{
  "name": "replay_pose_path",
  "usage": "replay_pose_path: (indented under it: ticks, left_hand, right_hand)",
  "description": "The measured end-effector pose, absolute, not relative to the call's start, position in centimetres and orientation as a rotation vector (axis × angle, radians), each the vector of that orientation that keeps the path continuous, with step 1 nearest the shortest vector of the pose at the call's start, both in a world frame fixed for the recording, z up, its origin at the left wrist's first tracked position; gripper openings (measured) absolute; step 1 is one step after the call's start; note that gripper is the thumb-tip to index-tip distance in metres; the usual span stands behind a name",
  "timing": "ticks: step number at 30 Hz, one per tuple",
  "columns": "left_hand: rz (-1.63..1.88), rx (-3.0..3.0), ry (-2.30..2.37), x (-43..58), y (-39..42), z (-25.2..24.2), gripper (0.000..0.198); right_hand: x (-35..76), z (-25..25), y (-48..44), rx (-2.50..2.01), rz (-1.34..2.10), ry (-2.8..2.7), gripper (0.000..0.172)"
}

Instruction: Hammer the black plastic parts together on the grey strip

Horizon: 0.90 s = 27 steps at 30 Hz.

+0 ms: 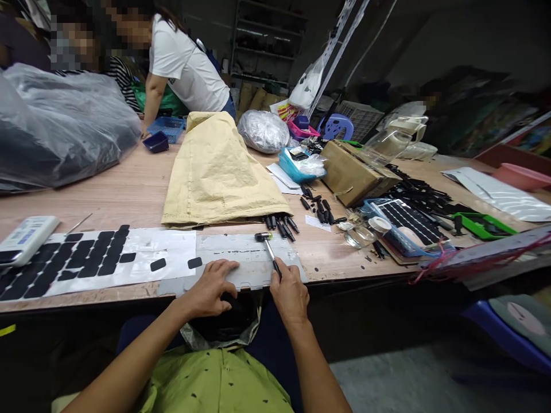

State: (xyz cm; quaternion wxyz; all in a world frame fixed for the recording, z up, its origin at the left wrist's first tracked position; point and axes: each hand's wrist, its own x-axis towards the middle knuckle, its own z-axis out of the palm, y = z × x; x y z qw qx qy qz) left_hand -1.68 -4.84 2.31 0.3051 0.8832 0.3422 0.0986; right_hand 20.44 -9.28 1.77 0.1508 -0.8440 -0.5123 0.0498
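Observation:
My right hand [290,292] grips a small hammer [269,248] by its dark handle. The double-faced head, dark with a yellowish end, is over a grey board [219,246] at the table edge. My left hand [210,289] is at the board's front edge with its fingers apart, one stretched across the surface. Nothing shows in it. Left of the board lies a white sheet [163,244] bearing rows of black rounded pads [97,252]. Beyond the board, black handle-like parts [284,225] lie at the mouth of a yellow sack [224,172]. An open bag [206,338] hangs at my lap.
A white box-shaped device [30,238] sits on the pad sheet. To the right are a cardboard box [355,169], a blue basket [400,223] and a green tray [482,225]. A large plastic bag [64,126] fills the far left. A person in white [189,63] leans over the table.

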Motion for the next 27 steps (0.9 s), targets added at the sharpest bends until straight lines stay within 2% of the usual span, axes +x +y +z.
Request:
replay_pose_path:
  ticks: [4,7,10,12,16,23,27]
  left_hand:
    - [0.32,2.307,0.907,-1.5,-4.5,2.2,0.017]
    - [0.551,2.24,0.954,0.2,-1.5,2.5,0.007]
    - [0.687,2.174,1.126,2.7,3.1,2.9,0.017]
    - [0.622,2.236,1.285,4.4,6.3,3.1,0.026]
    - [0.389,2.301,1.489,6.8,10.7,3.4,0.028]
    - [0.422,2.304,1.641,8.9,13.1,3.8,0.024]
    - [0.424,2.246,1.712,10.0,13.4,3.5,0.029]
  right_hand:
    - [20.4,1.9,-9.3,-2.428,0.159,-1.473,0.04]
    - [20.4,1.8,-9.3,-2.427,0.16,-1.467,0.04]
    - [20.5,1.6,-9.3,-2.413,0.148,-1.475,0.039]
    - [20.5,1.5,-9.3,-2.4,0.143,-1.477,0.039]
    - [20.7,1.2,-9.3,-2.381,0.137,-1.475,0.039]
    - [20.9,0.9,-9.4,-2.324,0.09,-1.519,0.039]
    - [20.9,0.9,-9.3,-2.334,0.096,-1.519,0.04]
